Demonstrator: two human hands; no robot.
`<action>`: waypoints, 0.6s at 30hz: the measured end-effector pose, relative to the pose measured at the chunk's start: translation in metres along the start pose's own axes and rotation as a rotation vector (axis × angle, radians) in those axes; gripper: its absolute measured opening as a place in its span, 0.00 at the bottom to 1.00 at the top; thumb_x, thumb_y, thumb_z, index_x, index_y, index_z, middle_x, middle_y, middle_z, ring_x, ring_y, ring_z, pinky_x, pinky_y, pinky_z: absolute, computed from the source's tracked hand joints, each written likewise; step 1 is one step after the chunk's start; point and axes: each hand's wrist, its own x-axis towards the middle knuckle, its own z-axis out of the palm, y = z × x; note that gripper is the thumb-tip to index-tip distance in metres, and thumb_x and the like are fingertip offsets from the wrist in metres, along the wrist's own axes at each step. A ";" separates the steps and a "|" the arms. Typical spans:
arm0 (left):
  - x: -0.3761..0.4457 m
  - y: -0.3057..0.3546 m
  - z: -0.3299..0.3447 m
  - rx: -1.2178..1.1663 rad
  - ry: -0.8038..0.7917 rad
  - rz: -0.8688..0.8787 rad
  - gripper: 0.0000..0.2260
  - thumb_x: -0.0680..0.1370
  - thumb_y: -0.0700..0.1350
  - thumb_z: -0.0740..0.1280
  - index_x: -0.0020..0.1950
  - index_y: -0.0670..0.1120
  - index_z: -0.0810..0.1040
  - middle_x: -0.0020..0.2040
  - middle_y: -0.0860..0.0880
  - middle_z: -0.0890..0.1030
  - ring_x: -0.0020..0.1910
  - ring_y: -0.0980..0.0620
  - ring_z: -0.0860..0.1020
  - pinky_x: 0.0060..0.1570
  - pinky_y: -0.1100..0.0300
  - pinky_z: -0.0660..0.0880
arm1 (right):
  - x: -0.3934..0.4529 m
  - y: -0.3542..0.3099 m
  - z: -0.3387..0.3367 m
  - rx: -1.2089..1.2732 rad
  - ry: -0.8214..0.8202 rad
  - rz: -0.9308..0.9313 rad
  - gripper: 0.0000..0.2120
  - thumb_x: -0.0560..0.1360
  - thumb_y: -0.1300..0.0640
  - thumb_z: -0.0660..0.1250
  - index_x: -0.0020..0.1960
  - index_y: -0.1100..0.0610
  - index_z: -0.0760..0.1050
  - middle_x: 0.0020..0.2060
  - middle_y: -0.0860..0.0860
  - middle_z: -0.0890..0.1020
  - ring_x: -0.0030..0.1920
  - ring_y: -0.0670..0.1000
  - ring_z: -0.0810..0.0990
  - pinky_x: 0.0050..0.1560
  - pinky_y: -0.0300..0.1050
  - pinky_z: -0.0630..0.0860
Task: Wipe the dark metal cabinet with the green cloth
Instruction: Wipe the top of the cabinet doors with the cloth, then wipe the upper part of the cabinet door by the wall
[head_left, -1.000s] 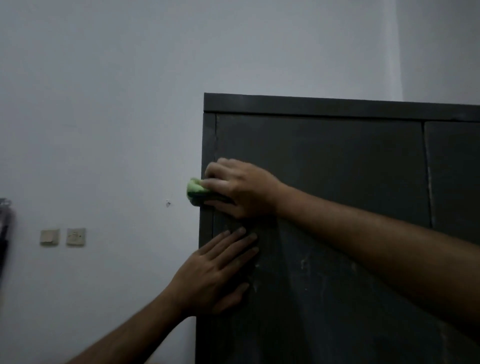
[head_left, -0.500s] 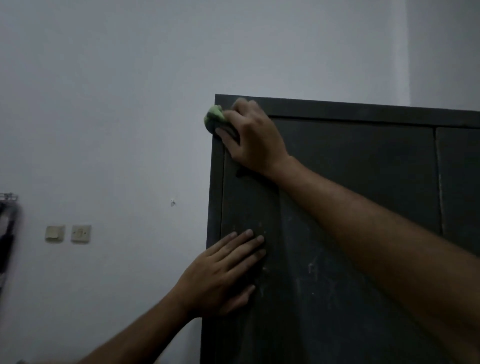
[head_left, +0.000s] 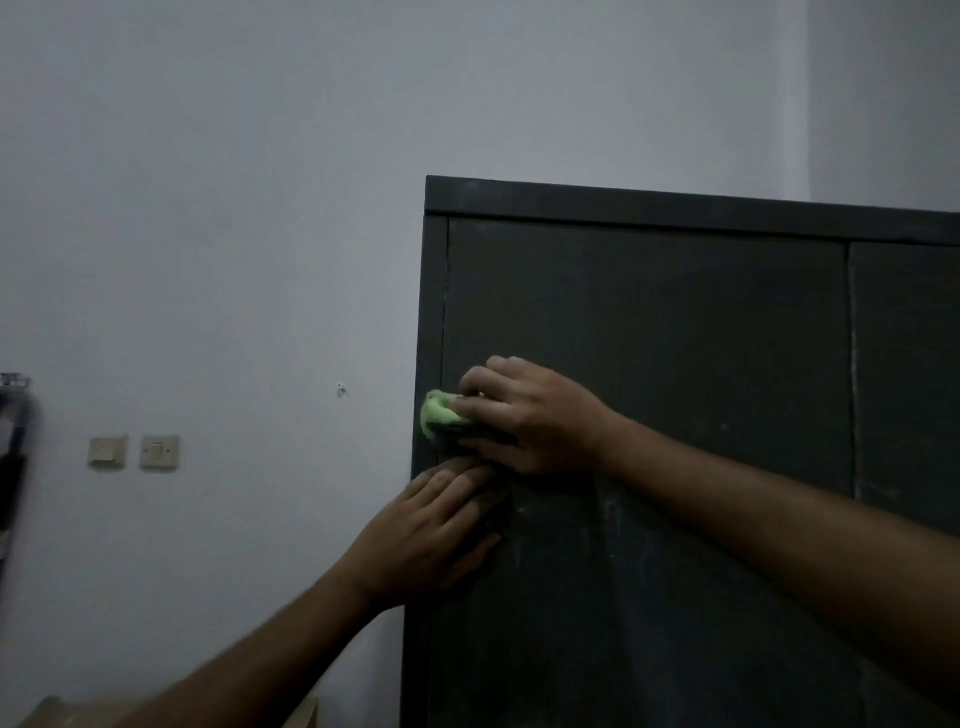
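Nearest you, your left hand (head_left: 431, 535) lies flat with straight fingers on the front of the tall dark metal cabinet (head_left: 649, 338), close to its left edge; it holds nothing and seems to brace you or steady the door. Just above it, almost touching its fingertips, your right hand (head_left: 524, 415) has its fingers curled over the bunched green cloth (head_left: 439, 413) and presses it onto the cabinet's left frame strip, a wad of green poking out past your fingertips.

You look to be mid-wipe, working the left frame and the door seam. Pale smears show on the door below and to the right of both hands, so much of the front appears not yet done. The next pass calls for firm, even pressure with the cloth flat against the metal, running along the strip or out across those smears, and your left hand will need to get out of the cloth's way.

Counted: two hands, one cloth, one cabinet with two door panels in view. Beyond and left of your hands, on the pale grey wall (head_left: 208, 208), sit two square beige switch plates (head_left: 134, 452), side by side.
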 end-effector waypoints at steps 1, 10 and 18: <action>-0.001 0.002 -0.002 -0.011 0.004 -0.011 0.17 0.80 0.52 0.63 0.62 0.42 0.80 0.66 0.41 0.78 0.69 0.45 0.71 0.64 0.48 0.76 | -0.008 0.006 -0.006 -0.018 -0.037 -0.019 0.19 0.79 0.49 0.64 0.65 0.58 0.75 0.55 0.58 0.77 0.49 0.54 0.75 0.47 0.48 0.76; 0.022 0.040 -0.041 -0.498 0.079 -0.485 0.13 0.79 0.56 0.64 0.59 0.51 0.74 0.54 0.55 0.76 0.51 0.60 0.76 0.48 0.67 0.76 | -0.035 -0.033 -0.008 0.141 0.085 0.441 0.19 0.78 0.49 0.64 0.68 0.54 0.74 0.51 0.52 0.72 0.48 0.50 0.70 0.48 0.49 0.73; 0.067 0.064 -0.062 -0.910 0.205 -0.795 0.27 0.79 0.64 0.59 0.76 0.59 0.62 0.67 0.55 0.67 0.63 0.62 0.73 0.56 0.66 0.77 | -0.018 -0.093 -0.015 1.230 0.742 1.177 0.06 0.78 0.57 0.69 0.52 0.54 0.74 0.46 0.54 0.81 0.46 0.48 0.82 0.42 0.39 0.79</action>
